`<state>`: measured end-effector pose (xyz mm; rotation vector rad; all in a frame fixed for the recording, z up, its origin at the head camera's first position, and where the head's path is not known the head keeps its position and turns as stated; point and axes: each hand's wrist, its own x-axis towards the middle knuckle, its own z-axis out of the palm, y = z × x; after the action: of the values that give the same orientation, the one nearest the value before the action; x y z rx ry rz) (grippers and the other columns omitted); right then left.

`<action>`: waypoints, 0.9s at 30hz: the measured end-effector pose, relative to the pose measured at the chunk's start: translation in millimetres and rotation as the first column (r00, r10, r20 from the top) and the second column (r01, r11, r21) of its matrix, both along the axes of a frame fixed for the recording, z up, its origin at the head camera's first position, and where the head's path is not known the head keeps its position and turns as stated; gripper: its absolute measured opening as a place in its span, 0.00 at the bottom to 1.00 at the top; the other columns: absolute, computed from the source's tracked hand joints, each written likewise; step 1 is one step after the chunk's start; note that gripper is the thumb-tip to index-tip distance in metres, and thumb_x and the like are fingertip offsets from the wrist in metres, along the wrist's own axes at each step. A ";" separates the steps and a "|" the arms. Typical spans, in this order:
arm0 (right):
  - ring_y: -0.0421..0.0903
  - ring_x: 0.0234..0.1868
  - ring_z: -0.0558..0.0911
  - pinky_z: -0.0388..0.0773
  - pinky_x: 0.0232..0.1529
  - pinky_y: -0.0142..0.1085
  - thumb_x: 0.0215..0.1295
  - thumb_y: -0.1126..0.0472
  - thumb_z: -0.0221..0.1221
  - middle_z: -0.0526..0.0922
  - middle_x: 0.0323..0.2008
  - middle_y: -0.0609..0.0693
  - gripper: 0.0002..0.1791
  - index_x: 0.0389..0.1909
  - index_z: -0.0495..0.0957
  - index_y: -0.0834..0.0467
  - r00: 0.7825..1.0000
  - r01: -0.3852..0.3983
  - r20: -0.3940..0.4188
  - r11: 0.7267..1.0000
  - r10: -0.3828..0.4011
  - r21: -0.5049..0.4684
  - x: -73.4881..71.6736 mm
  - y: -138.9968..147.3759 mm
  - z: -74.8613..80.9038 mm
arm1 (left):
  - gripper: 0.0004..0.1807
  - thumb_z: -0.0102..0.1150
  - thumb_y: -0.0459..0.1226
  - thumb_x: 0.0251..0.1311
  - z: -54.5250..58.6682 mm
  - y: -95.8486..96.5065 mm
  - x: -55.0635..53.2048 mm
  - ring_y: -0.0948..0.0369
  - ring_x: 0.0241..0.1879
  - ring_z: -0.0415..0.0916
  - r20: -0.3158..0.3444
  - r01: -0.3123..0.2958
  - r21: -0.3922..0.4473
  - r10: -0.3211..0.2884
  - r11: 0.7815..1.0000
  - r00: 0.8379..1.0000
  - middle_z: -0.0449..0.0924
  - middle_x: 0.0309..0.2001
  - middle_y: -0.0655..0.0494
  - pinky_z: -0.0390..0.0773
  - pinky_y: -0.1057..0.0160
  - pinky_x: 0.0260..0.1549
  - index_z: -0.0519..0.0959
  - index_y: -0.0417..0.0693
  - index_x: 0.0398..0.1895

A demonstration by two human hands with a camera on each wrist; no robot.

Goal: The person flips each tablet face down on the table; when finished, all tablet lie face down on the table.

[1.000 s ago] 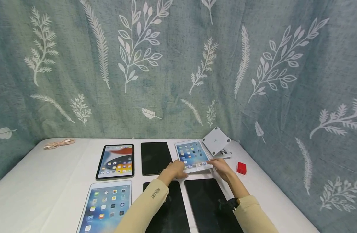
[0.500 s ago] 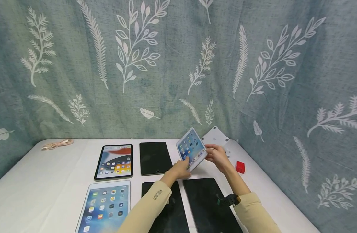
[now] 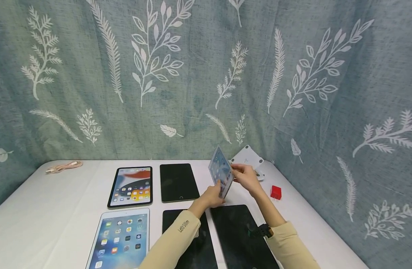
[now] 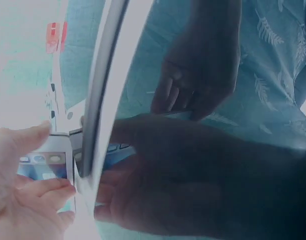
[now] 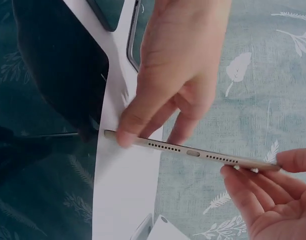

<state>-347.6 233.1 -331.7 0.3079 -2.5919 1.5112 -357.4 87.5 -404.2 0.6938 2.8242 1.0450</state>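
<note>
A white-framed tablet (image 3: 217, 170) with a lit home screen is tilted up steeply, its screen facing left. My left hand (image 3: 211, 196) grips its near lower corner, the thumb on the screen side. On the opposite, right-hand edge, the fingers of my right hand (image 3: 247, 177) pinch the tablet. Speaker holes and a charging port show along the tablet's thin edge (image 5: 193, 153) in the right wrist view, between the left hand (image 5: 178, 65) and the right hand (image 5: 280, 210). A glossy dark tablet (image 4: 193, 155) mirrors hands in the left wrist view.
Lit tablets lie at left, one black-framed (image 3: 130, 186) and one white-framed (image 3: 120, 239). Dark-screened tablets lie at back centre (image 3: 179, 183) and beneath my forearms (image 3: 241, 235). A metal stand (image 3: 248, 156), a red plug (image 3: 276, 192) and a coiled cable (image 3: 64, 167) sit farther back.
The tablet was lying nearly flat and has been raised and turned onto its side. My right hand has moved up with its right edge; my left hand has shifted slightly right.
</note>
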 end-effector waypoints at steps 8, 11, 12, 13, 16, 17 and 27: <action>0.63 0.58 0.76 0.77 0.55 0.48 0.72 0.60 0.49 0.75 0.58 0.69 0.24 0.62 0.69 0.71 0.997 -0.079 -0.017 0.997 0.080 0.013 1.1 -6.3 -5.0 | 0.46 0.61 0.39 0.61 20.7 -13.6 0.5 0.43 0.63 0.68 -0.054 0.050 0.097 -0.045 0.994 0.998 0.67 0.66 0.35 0.72 0.49 0.58 0.47 0.32 0.74; 0.63 0.58 0.77 0.76 0.56 0.49 0.73 0.55 0.50 0.76 0.57 0.69 0.26 0.61 0.70 0.72 0.996 -0.092 0.021 0.996 0.092 0.016 0.5 -8.7 -9.8 | 0.48 0.61 0.39 0.61 33.4 -19.9 1.3 0.41 0.65 0.66 -0.084 0.056 0.113 -0.046 0.992 0.995 0.65 0.66 0.35 0.71 0.48 0.60 0.43 0.34 0.75; 0.63 0.57 0.78 0.76 0.56 0.50 0.73 0.53 0.50 0.76 0.57 0.69 0.27 0.60 0.70 0.72 0.995 -0.090 0.044 0.996 0.090 0.009 0.1 -9.4 -12.1 | 0.49 0.62 0.40 0.61 37.5 -22.2 1.9 0.42 0.66 0.64 -0.090 0.055 0.116 -0.044 0.992 0.995 0.64 0.68 0.35 0.70 0.48 0.60 0.41 0.35 0.75; 0.63 0.57 0.78 0.76 0.57 0.50 0.73 0.52 0.49 0.77 0.56 0.69 0.28 0.60 0.70 0.73 0.993 -0.093 0.068 0.996 0.092 0.005 0.0 -10.0 -14.6 | 0.50 0.63 0.40 0.60 40.9 -24.4 2.1 0.43 0.66 0.64 -0.105 0.053 0.118 -0.041 0.992 0.994 0.63 0.68 0.35 0.70 0.49 0.61 0.40 0.35 0.75; 0.61 0.58 0.78 0.73 0.59 0.52 0.73 0.47 0.48 0.77 0.56 0.69 0.32 0.60 0.70 0.72 0.984 -0.091 0.152 0.996 0.090 -0.005 -0.1 -11.7 -23.0 | 0.54 0.65 0.40 0.58 46.4 -31.6 1.4 0.45 0.69 0.61 -0.117 0.043 0.115 -0.030 0.992 0.993 0.59 0.70 0.36 0.67 0.50 0.63 0.38 0.35 0.75; 0.60 0.58 0.78 0.72 0.60 0.53 0.72 0.45 0.48 0.77 0.56 0.68 0.34 0.61 0.70 0.72 0.979 -0.096 0.179 0.995 0.095 -0.003 -0.7 -12.0 -26.1 | 0.55 0.66 0.41 0.57 46.9 -34.2 0.9 0.46 0.70 0.59 -0.121 0.038 0.113 -0.024 0.993 0.992 0.56 0.72 0.37 0.66 0.51 0.65 0.38 0.34 0.75; 0.62 0.64 0.70 0.65 0.63 0.57 0.69 0.39 0.49 0.75 0.60 0.62 0.32 0.55 0.76 0.64 0.951 -0.215 0.272 0.946 0.146 0.243 -7.5 -12.8 -44.4 | 0.62 0.74 0.44 0.47 39.5 -55.8 -1.6 0.43 0.66 0.65 -0.161 -0.039 0.133 0.060 0.990 0.985 0.63 0.67 0.32 0.70 0.48 0.61 0.40 0.29 0.74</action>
<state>-355.1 220.4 -376.1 0.4197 -3.0573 1.3194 -359.0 31.6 -364.7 0.7576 2.9467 1.2447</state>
